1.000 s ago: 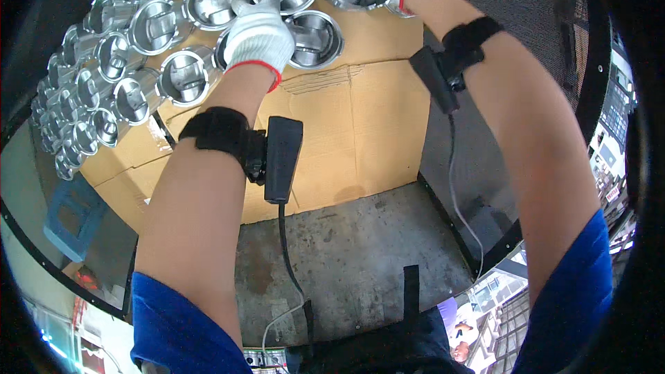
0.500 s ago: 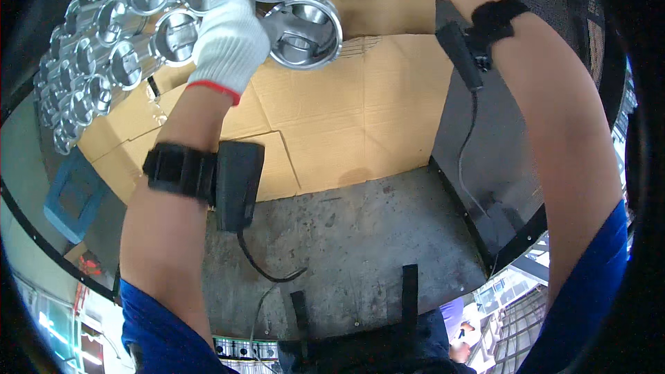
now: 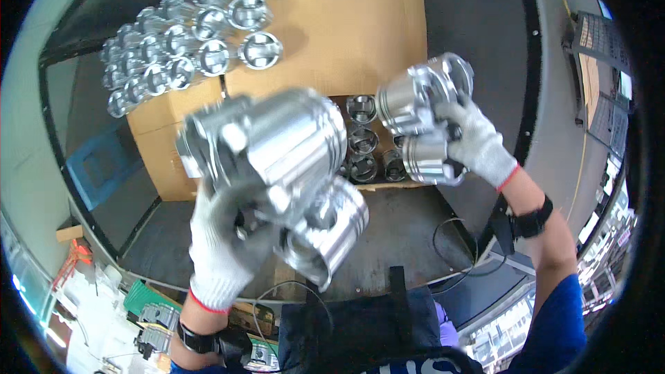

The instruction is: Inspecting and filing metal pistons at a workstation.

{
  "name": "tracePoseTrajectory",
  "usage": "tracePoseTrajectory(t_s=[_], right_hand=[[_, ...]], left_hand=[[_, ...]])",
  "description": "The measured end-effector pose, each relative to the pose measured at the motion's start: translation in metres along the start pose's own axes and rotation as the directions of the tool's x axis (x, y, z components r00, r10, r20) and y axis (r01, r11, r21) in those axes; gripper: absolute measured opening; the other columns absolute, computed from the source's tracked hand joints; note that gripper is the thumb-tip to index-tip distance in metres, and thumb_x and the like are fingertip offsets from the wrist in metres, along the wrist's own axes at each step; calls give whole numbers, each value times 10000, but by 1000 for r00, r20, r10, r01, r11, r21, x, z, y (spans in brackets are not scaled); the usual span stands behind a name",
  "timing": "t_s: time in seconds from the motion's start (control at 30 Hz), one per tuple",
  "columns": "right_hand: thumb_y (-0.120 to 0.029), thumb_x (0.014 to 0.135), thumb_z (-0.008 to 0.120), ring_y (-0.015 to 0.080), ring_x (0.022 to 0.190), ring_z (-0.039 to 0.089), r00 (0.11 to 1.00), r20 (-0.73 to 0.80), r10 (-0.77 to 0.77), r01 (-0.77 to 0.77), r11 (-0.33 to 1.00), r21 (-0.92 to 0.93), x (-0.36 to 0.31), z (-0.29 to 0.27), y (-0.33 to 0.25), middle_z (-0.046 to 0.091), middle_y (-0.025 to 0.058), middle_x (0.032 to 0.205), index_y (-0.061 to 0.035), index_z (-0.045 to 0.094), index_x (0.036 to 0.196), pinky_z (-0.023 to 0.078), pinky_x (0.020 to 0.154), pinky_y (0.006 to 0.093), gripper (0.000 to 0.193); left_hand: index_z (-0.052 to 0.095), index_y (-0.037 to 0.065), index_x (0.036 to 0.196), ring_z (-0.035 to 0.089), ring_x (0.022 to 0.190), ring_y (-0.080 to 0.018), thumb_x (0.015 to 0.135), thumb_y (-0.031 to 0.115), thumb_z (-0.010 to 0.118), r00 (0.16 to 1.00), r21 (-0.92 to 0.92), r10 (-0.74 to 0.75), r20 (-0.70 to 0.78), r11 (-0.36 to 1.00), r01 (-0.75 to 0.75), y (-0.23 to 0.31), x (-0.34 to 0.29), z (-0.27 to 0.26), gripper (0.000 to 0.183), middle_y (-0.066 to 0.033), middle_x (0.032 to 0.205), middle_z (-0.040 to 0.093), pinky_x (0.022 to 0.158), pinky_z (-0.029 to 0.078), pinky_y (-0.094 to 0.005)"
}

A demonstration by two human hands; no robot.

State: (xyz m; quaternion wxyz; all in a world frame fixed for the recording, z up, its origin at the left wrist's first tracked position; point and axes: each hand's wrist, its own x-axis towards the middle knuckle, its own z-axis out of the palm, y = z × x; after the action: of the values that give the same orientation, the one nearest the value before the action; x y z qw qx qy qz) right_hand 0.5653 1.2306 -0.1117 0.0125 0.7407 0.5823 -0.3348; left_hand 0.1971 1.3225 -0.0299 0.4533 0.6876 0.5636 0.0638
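we carry shiny round metal pistons [image 3: 291,166] clamped in our gloved left hand [image 3: 225,249] and right hand [image 3: 478,145], probably needing careful placing in the cardboard box [image 3: 367,145].

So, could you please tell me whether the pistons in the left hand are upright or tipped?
Tipped. The left hand holds two pistons lifted off the cardboard, their round sides facing the camera.

Pistons [image 3: 208,41] stand on cardboard [image 3: 346,34], behind both raised hands.
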Motion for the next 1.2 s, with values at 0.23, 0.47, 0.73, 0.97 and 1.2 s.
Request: tracePoseTrajectory(t_s=[0.23,0.47,0.73,0.97,1.2], right_hand=[[-99,625,767,403,1018,602,999,-42,-25,23,998,-65,-135,-85,-80,501,211,1258,-200,640,1051,525,873,443,456],[-68,608,760,405,995,602,935,-82,-345,335,935,-116,-176,-91,-108,546,223,1154,-133,641,1025,520,832,449,438],[-165,642,823,359,1066,590,718,256,-648,685,723,-90,-176,-72,-129,545,199,1234,-112,655,1013,505,904,403,411],[-139,623,810,347,983,618,437,506,-744,897,401,-185,-243,-22,-215,578,170,1145,-149,677,990,511,856,402,391],[-136,646,721,360,912,650,140,843,-519,940,-198,-278,-361,100,-324,548,169,1187,-275,697,1006,554,759,421,387]], left_hand=[[669,79,989,649,918,-362,627,87,776,989,32,-150,15,988,150,12,-173,-73,378,-219,1084,570,728,547,-390],[696,101,940,612,976,-387,602,83,760,825,-240,-428,-370,902,360,-25,-326,-27,345,-184,1018,630,824,532,-425],[662,81,1018,610,933,-368,624,103,763,526,-335,-627,-575,766,548,44,-475,75,407,-194,1056,566,809,519,-415],[698,120,977,630,893,-325,639,184,765,68,-692,-884,-462,407,596,51,-619,211,351,-166,1004,607,779,522,-403],[673,68,1035,639,880,-310,669,159,755,-203,-864,-908,-365,250,437,1,-731,345,386,-166,995,626,793,513,-374]])
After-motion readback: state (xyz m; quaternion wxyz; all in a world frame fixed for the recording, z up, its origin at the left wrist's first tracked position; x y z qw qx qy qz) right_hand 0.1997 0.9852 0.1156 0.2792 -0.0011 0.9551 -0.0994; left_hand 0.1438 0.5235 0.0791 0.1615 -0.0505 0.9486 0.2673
